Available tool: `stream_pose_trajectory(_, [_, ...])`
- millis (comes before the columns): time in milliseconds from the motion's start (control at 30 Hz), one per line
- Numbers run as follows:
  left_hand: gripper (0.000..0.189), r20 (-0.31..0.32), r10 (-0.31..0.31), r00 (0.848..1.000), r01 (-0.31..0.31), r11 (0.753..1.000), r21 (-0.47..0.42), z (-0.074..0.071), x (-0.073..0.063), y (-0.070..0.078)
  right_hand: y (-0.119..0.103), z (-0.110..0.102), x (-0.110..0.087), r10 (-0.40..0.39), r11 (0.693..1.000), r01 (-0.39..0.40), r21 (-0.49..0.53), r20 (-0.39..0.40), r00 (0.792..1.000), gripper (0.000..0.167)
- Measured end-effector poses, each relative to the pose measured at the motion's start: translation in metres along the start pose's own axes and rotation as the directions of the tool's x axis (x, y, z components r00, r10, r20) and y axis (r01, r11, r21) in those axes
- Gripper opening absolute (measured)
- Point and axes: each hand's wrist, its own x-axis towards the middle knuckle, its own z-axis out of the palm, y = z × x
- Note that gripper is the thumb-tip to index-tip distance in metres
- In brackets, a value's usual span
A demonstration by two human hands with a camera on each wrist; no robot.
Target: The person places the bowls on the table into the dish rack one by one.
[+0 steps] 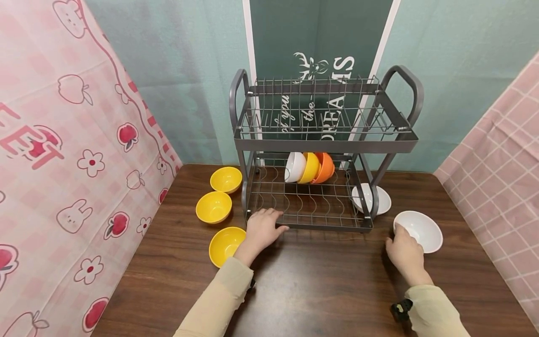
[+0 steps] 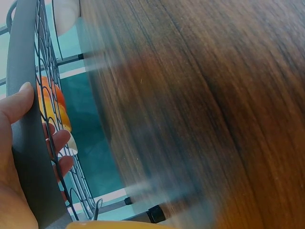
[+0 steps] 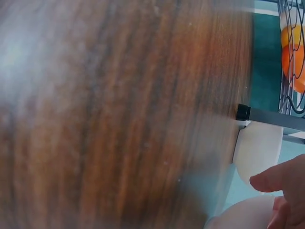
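The left hand [image 1: 263, 229] grips the front rail of the lower shelf of a grey two-tier dish rack [image 1: 326, 145]. In the left wrist view its thumb lies on the outer face of the rail, and its fingertips [image 2: 62, 138] show behind the wires. At the right, the right hand [image 1: 406, 255] reaches to the near-left rim of a white bowl [image 1: 425, 229] on the table. Its fingers are over the rim, while the thumb stands apart outside it. Another white bowl [image 1: 381, 201] sits behind, beside the rack's right leg.
On the lower shelf a white bowl [image 1: 294, 167], a yellow bowl [image 1: 310, 167] and an orange bowl [image 1: 325, 167] stand tilted in a row. Three yellow bowls [image 1: 214, 207] lie left of the rack on the wooden table [image 1: 311, 281]. Curtains [image 1: 202, 93] hang around the table.
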Motion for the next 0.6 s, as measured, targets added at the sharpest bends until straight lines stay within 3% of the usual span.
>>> stream_pose_trajectory(200, [0.049,0.015,-0.009,1.000,0.009,1.000,-0.009,-0.0001,0.0000,0.0004,0.0004,-0.0022,-0.0027,-0.014,0.999,0.015,-0.043,0.010,1.000,0.035])
stream_pose_trajectory(600, [0.049,-0.009,0.003,1.000,-0.003,1.000,-0.001,0.0001,0.0008,-0.0004,0.0000,-0.0028,-0.0034,-0.044,0.995,0.044,-0.086,-0.002,0.999,0.036])
